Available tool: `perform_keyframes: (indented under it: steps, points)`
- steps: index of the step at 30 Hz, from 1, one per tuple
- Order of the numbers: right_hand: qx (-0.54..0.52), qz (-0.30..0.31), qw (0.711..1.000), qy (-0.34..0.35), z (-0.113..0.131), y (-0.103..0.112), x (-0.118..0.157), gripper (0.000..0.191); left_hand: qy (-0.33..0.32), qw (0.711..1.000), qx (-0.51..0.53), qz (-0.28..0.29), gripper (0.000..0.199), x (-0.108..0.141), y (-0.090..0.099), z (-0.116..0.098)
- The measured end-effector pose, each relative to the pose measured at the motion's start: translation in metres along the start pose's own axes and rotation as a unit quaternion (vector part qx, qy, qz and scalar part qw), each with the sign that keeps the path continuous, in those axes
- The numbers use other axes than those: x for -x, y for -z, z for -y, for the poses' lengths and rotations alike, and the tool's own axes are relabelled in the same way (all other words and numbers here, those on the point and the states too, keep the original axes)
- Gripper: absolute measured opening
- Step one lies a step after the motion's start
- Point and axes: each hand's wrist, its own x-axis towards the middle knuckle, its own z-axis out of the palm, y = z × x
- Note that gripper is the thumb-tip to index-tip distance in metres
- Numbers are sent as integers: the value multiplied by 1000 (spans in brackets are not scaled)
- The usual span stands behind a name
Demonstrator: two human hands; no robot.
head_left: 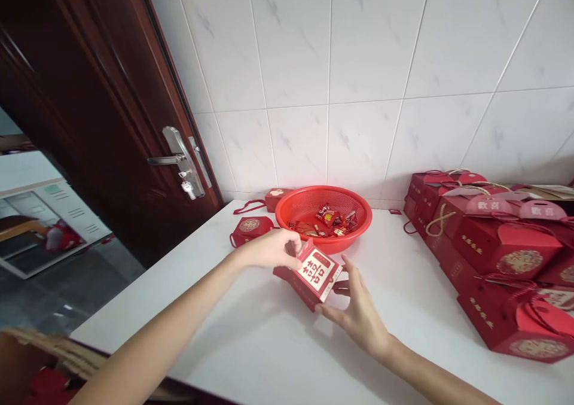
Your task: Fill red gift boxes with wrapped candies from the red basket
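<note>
Between my hands is a red box with a cream panel and a red double-happiness sign on its upper face. It is tilted above the white table. My left hand pinches its upper left edge between thumb and fingers. My right hand wraps around its right side, thumb at the lower corner and index finger at the upper one. A dark red part shows at the box's left; whether it belongs to the same box I cannot tell. Just behind stands a red plastic basket with several wrapped sweets inside.
Red gift boxes with cord handles are stacked on the right of the white table. A flat red piece and a small red box lie left of the basket. A cardboard carton is at lower left, a brown door beyond.
</note>
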Motion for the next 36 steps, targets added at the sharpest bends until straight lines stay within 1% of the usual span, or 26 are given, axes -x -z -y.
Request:
perform_keyframes:
  steps: [1, 3, 5, 7, 9, 11, 13, 14, 15, 16, 17, 19, 20, 21, 22, 23, 24, 25, 26, 28, 29, 30, 32, 33, 35, 36]
  points:
    - [-4, 0, 1000, 2, 0, 1, 6, 101, -26, 999, -45, -16, 14, 4, -7, -7]
    - [-11, 0, 1000, 5, 1, 6, 15, 95, -83, 982, -152, -73, 15, 10, -19, -18]
    - [-18, -4, 1000, 0, 3, 11, 23, 86, -116, 967, -197, -110, 16, 14, -28, -22]
    - [-35, -4, 999, -17, 5, 17, 30, 78, -123, 971, -171, -112, 14, 16, -31, -21]
    - [-67, 13, 997, -38, 9, 20, 37, 73, -122, 981, -108, -105, 24, 17, -31, -17]
    - [-109, 45, 992, -49, 12, 20, 43, 71, -124, 987, -44, -90, 32, 21, -29, -15]
    - [-159, 82, 983, -42, 15, 20, 45, 67, -149, 986, -15, -69, 28, 27, -26, -17]
    - [-181, 103, 977, -38, 17, 20, 45, 63, -180, 982, -21, -61, 23, 31, -26, -19]
    - [-198, 122, 972, -34, 18, 22, 43, 56, -226, 971, -42, -60, 20, 36, -27, -22]
    - [-206, 136, 969, -31, 19, 24, 40, 47, -283, 954, -79, -62, 18, 40, -28, -24]
    - [-203, 141, 969, -28, 20, 28, 35, 38, -342, 928, -129, -70, 18, 43, -32, -26]
    - [-174, 120, 977, -23, 23, 37, 24, 26, -437, 859, -249, -94, 18, 45, -41, -27]
    - [-156, 94, 983, -18, 23, 42, 18, 24, -463, 826, -304, -106, 19, 44, -47, -26]
    - [-138, 63, 988, -11, 24, 48, 12, 24, -477, 799, -347, -117, 19, 41, -53, -24]
    - [-122, 31, 992, -2, 25, 53, 7, 26, -483, 781, -375, -124, 21, 37, -58, -21]
    - [-102, 6, 995, 6, 25, 57, 2, 28, -486, 774, -386, -127, 22, 33, -63, -17]
    - [-79, -15, 997, 15, 25, 61, -2, 29, -486, 775, -384, -123, 23, 28, -66, -13]
    - [-50, -30, 998, 24, 26, 64, -4, 31, -482, 787, -369, -113, 23, 23, -69, -9]
    - [-17, -37, 999, 30, 26, 66, -7, 32, -472, 806, -344, -98, 20, 19, -70, -6]
    - [46, -41, 997, 41, 26, 68, -9, 32, -435, 853, -282, -55, 13, 14, -69, -2]
    - [69, -43, 996, 47, 26, 68, -10, 32, -407, 878, -249, -34, 10, 12, -68, -1]
    - [84, -42, 994, 50, 26, 68, -10, 30, -374, 900, -221, -20, 13, 11, -67, -1]
    - [77, -28, 996, 44, 24, 68, -11, 28, -301, 936, -183, -15, 26, 10, -65, -2]
    - [53, -16, 998, 31, 23, 67, -11, 28, -262, 949, -173, -26, 28, 9, -65, -3]
    - [-16, 15, 1000, -13, 20, 65, -11, 32, -191, 966, -167, -57, 22, 7, -66, -5]
    - [-46, 28, 998, -38, 19, 64, -10, 37, -164, 970, -167, -69, 28, 6, -67, -6]
